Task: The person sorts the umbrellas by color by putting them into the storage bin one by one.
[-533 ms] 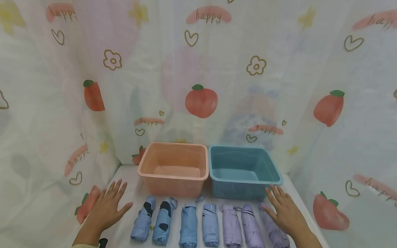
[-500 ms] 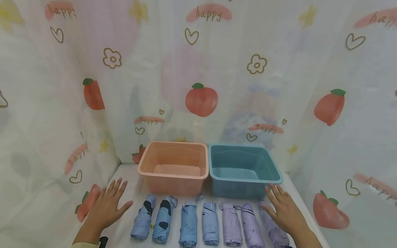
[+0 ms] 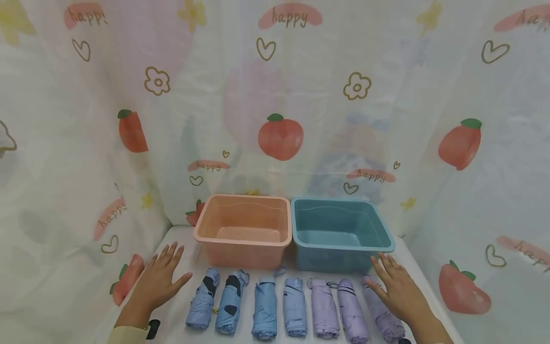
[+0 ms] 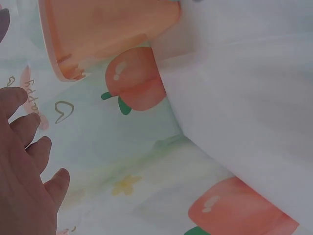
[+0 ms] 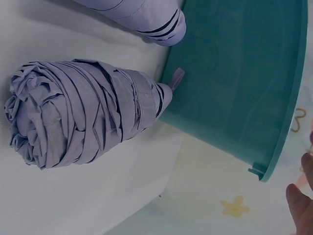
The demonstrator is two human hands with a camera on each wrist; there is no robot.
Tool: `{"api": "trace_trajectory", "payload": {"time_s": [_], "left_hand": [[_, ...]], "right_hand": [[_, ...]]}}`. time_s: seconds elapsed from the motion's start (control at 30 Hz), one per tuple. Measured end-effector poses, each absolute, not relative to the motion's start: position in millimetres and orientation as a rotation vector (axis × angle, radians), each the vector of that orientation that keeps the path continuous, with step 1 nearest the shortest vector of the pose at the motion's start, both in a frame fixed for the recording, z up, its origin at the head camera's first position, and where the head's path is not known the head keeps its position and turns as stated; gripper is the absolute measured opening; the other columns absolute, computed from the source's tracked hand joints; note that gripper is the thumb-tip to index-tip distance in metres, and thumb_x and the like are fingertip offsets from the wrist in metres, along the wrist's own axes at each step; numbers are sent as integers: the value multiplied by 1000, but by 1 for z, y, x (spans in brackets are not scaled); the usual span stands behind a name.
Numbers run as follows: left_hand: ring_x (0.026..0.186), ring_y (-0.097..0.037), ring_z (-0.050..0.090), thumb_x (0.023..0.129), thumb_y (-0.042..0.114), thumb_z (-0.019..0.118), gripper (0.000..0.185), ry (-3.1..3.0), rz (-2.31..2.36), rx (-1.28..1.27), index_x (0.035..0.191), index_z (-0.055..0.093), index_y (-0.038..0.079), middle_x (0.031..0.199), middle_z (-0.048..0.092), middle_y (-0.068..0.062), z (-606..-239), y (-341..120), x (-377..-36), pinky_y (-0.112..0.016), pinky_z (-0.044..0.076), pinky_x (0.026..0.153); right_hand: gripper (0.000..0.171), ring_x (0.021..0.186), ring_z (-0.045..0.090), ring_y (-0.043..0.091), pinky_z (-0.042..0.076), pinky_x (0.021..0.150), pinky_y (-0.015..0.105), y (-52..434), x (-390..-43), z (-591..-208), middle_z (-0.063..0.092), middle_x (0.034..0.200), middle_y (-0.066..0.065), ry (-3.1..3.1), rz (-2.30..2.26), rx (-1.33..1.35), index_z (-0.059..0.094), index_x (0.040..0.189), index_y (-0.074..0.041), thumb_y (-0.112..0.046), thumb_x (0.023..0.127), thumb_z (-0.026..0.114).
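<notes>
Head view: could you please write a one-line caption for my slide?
Two open hands, left hand and right hand, flank seven folded umbrellas before a pink bin and a teal bin.

Backdrop: thin white curtain [image 3: 275, 95] hung on 3 sides, left, back & right, folds visible.
Print: red-orange peaches w/ green leaves, pink "happy" patches, outline hearts, outline flowers, yellow stars.
Surface: table [image 3: 180, 243] under white cloth, same peach print at left edge.
Light: soft, even, some glow thru the fabric; faint shadows.
Behind curtain: vague pink & blue shapes, can't tell what.
</notes>
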State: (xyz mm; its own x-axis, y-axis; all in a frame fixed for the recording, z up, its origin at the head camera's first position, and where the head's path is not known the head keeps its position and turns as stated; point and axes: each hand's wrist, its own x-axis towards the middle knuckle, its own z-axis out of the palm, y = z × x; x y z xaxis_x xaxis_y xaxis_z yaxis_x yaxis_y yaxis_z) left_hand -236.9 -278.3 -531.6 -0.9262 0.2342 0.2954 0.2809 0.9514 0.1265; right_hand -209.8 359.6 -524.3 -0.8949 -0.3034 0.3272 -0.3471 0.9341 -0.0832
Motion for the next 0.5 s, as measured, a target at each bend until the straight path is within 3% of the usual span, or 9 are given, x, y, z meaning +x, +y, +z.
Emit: {"api": "trace_trajectory", "payload": {"time_s": [0.07, 0.17, 0.3, 0.5], "left_hand": [[142, -40, 22, 91, 65, 50, 87, -2832, -251, -393, 150, 35, 4, 155, 28, -20, -533, -278, -239, -61, 19, 110], [143, -39, 20, 91, 64, 50, 86, -2844, -259, -394, 151, 33, 3, 155, 27, -20, -533, -277, -242, -60, 17, 111], [142, -39, 22, 93, 57, 53, 82, -2820, -262, -413, 150, 33, 1, 155, 29, -20, -532, -270, -250, -59, 19, 111], [143, -39, 21, 94, 50, 57, 81, -2832, -266, -445, 150, 31, -2, 156, 26, -20, -531, -258, -270, -59, 18, 111]], "right_hand": [[73, 141, 23, 44, 14, 114, 54, 360, -206, -524, 35, 149, 27, -2828, 245, 434, 37, 148, -1, -49, 97, 54], [71, 127, 42, 49, 34, 99, 62, 363, -200, -523, 49, 137, 28, -2952, 312, 337, 46, 142, 1, -53, 97, 51], [67, 113, 54, 50, 41, 90, 64, 371, -196, -525, 61, 122, 26, -3125, 395, 233, 59, 129, 4, -53, 96, 51], [54, 108, 56, 50, 42, 88, 64, 388, -196, -541, 64, 115, 26, -3202, 532, 188, 64, 119, 6, -42, 95, 59]]}}
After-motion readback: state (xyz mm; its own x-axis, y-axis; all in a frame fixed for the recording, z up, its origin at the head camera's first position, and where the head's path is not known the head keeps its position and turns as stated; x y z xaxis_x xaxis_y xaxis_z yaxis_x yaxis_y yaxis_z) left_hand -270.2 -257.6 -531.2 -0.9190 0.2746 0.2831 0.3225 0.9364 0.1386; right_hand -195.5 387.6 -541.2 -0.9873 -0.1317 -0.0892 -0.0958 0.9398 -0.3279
